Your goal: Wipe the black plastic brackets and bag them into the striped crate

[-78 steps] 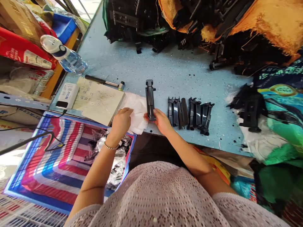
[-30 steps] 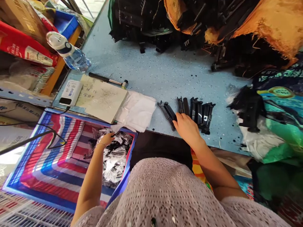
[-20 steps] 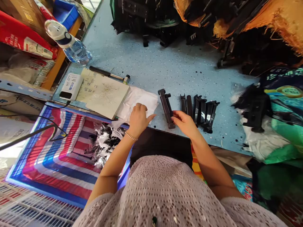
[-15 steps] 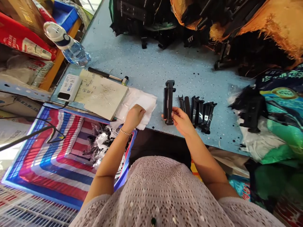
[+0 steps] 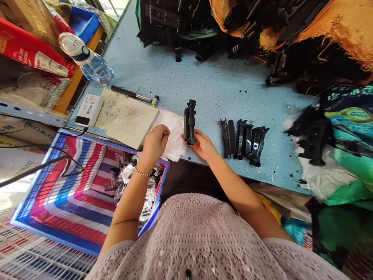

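My right hand [image 5: 201, 144] holds a black plastic bracket [image 5: 190, 122] upright by its lower end, fingers closed around it. The bracket stands over the right edge of a stack of thin white plastic bags [image 5: 171, 149]. My left hand [image 5: 157, 142] is just left of the bracket, above the bags, with its fingers curled and pinched together. Whether a bag's edge is between those fingertips is hard to see. Several similar black plastic pieces [image 5: 243, 140] lie in a row to the right of my right hand.
Left of the bags lie a cardboard sheet [image 5: 131, 120], a hammer [image 5: 134, 94], a white device [image 5: 89, 111] and a water bottle [image 5: 87, 58]. A striped-lined crate [image 5: 72, 202] with wrapped pieces stands below. Sacks of black parts [image 5: 186, 27] line the table's [image 5: 210, 77] back.
My right hand has carried the bracket leftward, from beside the row of pieces to the edge of the bags. My left hand has shifted slightly left, its fingers still curled.
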### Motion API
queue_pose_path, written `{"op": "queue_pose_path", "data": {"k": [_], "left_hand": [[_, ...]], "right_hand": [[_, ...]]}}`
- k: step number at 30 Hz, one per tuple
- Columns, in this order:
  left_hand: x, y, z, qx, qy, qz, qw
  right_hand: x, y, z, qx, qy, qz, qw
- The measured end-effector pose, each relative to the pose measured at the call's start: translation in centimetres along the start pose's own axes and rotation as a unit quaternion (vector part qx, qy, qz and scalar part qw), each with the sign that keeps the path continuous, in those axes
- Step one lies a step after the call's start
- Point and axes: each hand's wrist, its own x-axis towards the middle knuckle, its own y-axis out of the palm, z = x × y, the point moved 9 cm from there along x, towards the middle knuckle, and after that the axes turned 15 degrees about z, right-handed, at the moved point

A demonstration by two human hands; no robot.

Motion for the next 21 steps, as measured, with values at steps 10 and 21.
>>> {"op": "queue_pose_path", "data": {"k": [10, 21], "left_hand": [[1.9, 1.8, 2.8, -0.104, -0.022, 0.063, 0.992], [-0.5, -1.6, 0.6, 0.106, 0.003, -0.013, 0.994]], "right_hand": [[-5.8, 1.3, -1.8, 0.095, 0.122, 0.099, 0.983], [-7.0, 1.7, -1.4, 0.005, 0.146, 0.072, 0.987]]}}
